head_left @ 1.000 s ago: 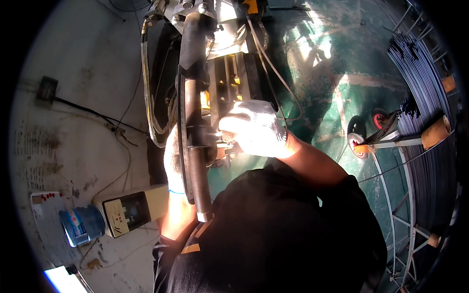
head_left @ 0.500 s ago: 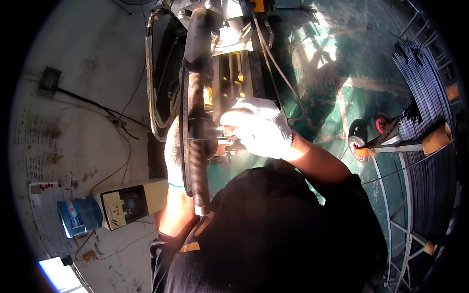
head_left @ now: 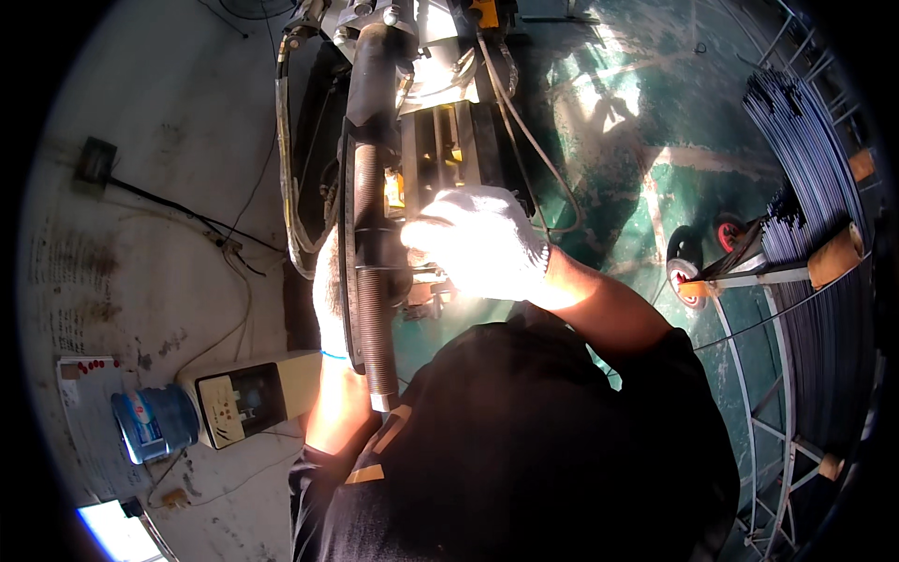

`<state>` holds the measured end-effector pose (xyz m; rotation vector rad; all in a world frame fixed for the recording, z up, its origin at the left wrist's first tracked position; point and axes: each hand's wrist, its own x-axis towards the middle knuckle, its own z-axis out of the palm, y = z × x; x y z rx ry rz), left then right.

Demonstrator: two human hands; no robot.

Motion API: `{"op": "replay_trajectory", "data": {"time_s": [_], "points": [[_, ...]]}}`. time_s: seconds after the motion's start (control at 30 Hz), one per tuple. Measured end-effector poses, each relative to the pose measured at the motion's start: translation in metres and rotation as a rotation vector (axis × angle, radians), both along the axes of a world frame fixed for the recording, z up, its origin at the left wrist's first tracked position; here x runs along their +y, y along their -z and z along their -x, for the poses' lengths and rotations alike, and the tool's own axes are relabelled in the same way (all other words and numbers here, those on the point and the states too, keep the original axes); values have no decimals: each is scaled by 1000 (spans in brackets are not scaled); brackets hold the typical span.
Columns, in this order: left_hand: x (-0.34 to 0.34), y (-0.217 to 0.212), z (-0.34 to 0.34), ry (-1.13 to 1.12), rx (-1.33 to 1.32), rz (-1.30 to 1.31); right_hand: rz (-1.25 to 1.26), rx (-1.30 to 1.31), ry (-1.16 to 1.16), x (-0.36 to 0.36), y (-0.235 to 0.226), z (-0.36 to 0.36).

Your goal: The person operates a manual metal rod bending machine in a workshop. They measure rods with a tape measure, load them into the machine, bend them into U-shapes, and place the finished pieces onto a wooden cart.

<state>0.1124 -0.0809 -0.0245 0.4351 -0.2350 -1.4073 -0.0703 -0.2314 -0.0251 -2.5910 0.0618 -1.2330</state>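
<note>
- Under me, the floor (head_left: 169, 169) is pale, stained concrete on my left and green-painted (head_left: 637, 112) on my right.
- A dark machine (head_left: 440, 140) stands on it straight ahead.
- On the pale part lie a blue water jug (head_left: 154, 423), a cream control box (head_left: 245, 400) beside it, and black cables (head_left: 187, 215).
- On the green part stands a wheeled rack (head_left: 749, 267) of dark rods (head_left: 824, 169).

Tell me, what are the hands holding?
Cannot be told. The right hand rests on the machine; the left hand is mostly hidden behind the threaded rod.
</note>
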Motion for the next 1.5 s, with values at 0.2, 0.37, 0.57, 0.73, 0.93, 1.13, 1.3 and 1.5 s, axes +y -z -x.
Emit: {"op": "replay_trajectory", "data": {"time_s": [0.2, 0.37, 0.57, 0.73, 0.93, 1.13, 1.3, 1.5], "points": [[-2, -12, 13, -35, 43, -1, -70, -155, 101, 10, 15, -8], [3, -11, 15, -71, -30, -19, -142, -134, 53, 13, 12, -3], [0, -3, 7, 14, 92, 58, -112, -163, 29, 9, 9, -5], [1, -6, 5, -32, -12, -29, -120, -221, 191, -14, 3, -3], [-7, -1, 4, -82, -142, 13, -123, -248, 8, -15, -26, 8], [-2, 1, 4, -83, -267, 10, -326, -181, -123, -4, 11, 4], [-3, 2, 5, -15, -66, 68, -178, -205, -112, -6, 13, 0], [-3, -8, 10, -38, -134, 83, 66, -110, -50, -16, -2, -1]]}}
